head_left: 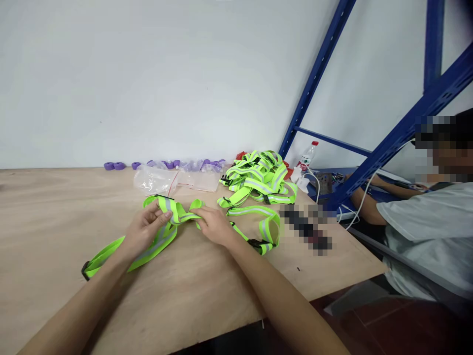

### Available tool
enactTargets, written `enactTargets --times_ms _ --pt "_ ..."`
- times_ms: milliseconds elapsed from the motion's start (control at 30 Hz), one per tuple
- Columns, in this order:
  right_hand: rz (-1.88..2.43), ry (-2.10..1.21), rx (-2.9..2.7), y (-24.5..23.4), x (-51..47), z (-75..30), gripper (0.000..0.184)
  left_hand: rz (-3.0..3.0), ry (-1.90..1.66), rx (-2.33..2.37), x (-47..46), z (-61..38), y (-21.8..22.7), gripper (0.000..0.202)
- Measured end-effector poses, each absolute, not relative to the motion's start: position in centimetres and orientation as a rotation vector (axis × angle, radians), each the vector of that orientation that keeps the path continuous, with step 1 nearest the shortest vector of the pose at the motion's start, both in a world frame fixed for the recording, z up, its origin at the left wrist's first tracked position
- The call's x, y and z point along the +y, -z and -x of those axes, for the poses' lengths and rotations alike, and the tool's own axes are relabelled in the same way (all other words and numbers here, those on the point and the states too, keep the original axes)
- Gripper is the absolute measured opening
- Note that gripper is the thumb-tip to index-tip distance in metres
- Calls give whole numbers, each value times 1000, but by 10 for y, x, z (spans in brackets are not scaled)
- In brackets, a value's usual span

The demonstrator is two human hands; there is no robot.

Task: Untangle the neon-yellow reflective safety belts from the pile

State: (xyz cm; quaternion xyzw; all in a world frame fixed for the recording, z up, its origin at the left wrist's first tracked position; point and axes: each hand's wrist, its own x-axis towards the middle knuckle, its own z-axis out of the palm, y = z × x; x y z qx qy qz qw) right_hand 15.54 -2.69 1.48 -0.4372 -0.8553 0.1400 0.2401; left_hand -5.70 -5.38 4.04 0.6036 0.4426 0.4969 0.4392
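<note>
Both hands were closed on one reflective strap (155,241), a neon-yellow band with a grey stripe that lay on the worktop (55,222) near its middle, somewhat toward the front edge. The left hand (144,229) pinched a folded loop of it between thumb and fingers, and the right hand (214,226) pressed down on the band just beside, so the two hands sat close together with a bunched fold between them. One long tail of the strap ran out toward the front left and ended in a black buckle (85,270); the other part looped off to the right, toward the far right corner, where a heap of like straps (258,180) lay untidy. Judging from this, the folding looked barely begun: one fold was gathered, most of the strap was still loose, and the heap seemed untouched. Clear plastic bags (158,180) lay near the back edge, with small purple pieces (114,165) behind them. A blurred patch hid something near the right edge, and a seated person's face beyond it was also blurred. How the fold sat under the right palm could not be made out.
</note>
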Motion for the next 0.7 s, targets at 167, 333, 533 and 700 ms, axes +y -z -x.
enactTargets --times_ms 167,333,533,700 --pt "1058 -505 -2283 -13 -23 -162 38 -1468 -1217 994 -59 60 -46 28" --pt "1036 -575 -2166 -13 -23 -164 36 -1298 -1091 817 -64 58 -46 32" --pt "1093 -580 -1990 -13 -21 -162 30 -1215 -1041 796 -61 47 -39 38" --pt "1191 -711 -1600 -7 -14 -165 32 -1381 -1009 1035 -56 49 -29 40"
